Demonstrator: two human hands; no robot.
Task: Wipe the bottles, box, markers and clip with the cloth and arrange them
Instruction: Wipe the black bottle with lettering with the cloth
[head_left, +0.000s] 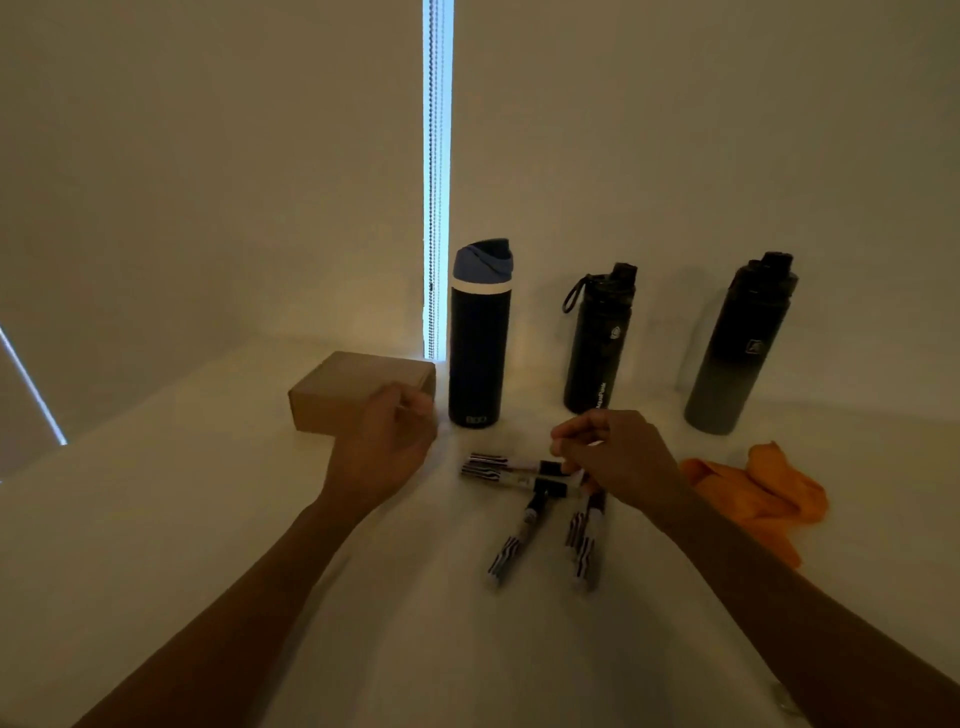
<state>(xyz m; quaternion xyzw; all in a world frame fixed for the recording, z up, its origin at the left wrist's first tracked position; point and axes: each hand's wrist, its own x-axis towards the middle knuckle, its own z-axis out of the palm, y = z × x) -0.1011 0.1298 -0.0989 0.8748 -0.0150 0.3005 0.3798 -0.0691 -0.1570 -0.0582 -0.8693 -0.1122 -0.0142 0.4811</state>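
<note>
Altogether three bottles (477, 353) (597, 348) (737, 353), one box (343, 389), one cloth (769, 493); both hands' (382, 449) (623, 460) fingers (574, 431) curled, grasp unclear.

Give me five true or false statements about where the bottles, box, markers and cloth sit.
The blue-lidded bottle, loop-handled black bottle and black-to-grey bottle all stand upright. True.
The orange cloth lies left of the cardboard box. False: it lies far right.
The cardboard box sits left of the blue-lidded bottle. True.
The markers stand in a cup. False: they lie flat on the table.
The right hand grips the orange cloth. False: it is over the markers.
</note>
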